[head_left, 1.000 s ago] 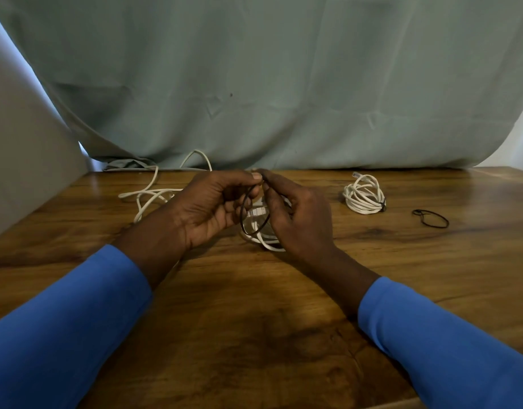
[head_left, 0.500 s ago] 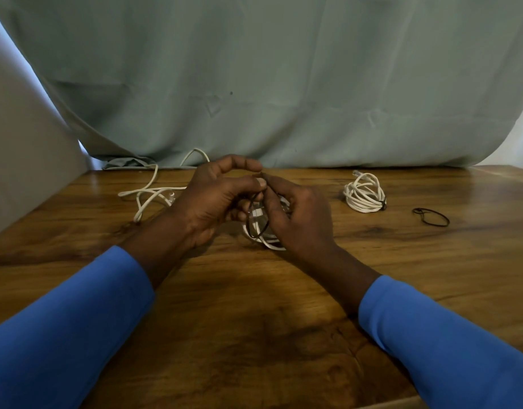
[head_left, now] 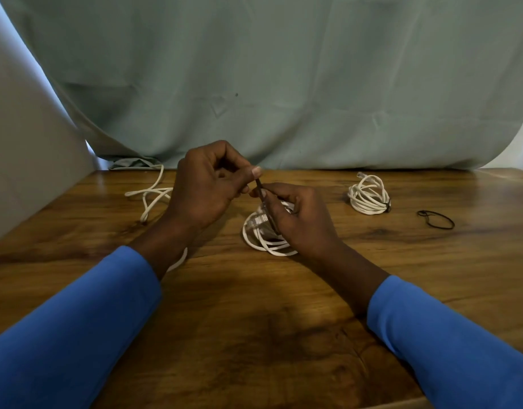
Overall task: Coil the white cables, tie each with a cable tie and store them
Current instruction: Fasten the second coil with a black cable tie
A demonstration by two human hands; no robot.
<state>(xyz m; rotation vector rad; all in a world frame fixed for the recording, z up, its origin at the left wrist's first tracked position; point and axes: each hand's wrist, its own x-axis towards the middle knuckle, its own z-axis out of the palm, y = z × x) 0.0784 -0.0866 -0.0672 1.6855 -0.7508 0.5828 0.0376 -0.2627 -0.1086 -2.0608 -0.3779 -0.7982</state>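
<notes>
**Cable tie drawn taut above a coiled white cable**

Centre of frame: coiled white cable [head_left: 266, 236] lying flat on the wooden table [head_left: 254, 335], with a clear plug [head_left: 256, 223] across its left side. Black cable tie [head_left: 261, 193] rising from the coil as a thin, straight strip, slanted towards the upper left and stretched between the two hands.

Left hand [head_left: 207, 184], just left of and above centre: raised clear of the table, fingers curled in, thumb and forefinger pressed together on the upper end of the tie. Right hand [head_left: 298, 219], just right of centre: fingers curled over the right half of the coil, thumb and forefinger pinching the tie a little below the left hand's grip. Lower run of the tie and its place around the coil hidden behind the right fingers. Hands close together, all but touching at the tie. Blue sleeves [head_left: 77, 335] on both forearms, entering from the lower corners.

Left of centre, partly behind the left hand: loose white cable [head_left: 149, 196], uncoiled, trailing back to the table's far edge. Right of centre, well apart from the hands: tied coil [head_left: 368, 194], bound by a dark tie at its right edge. Further right: spare black tie [head_left: 436, 219], lying in a flat loop. Upper frame: green cloth [head_left: 284, 84] hanging as a backdrop; far left, a pale panel [head_left: 24, 172].
</notes>
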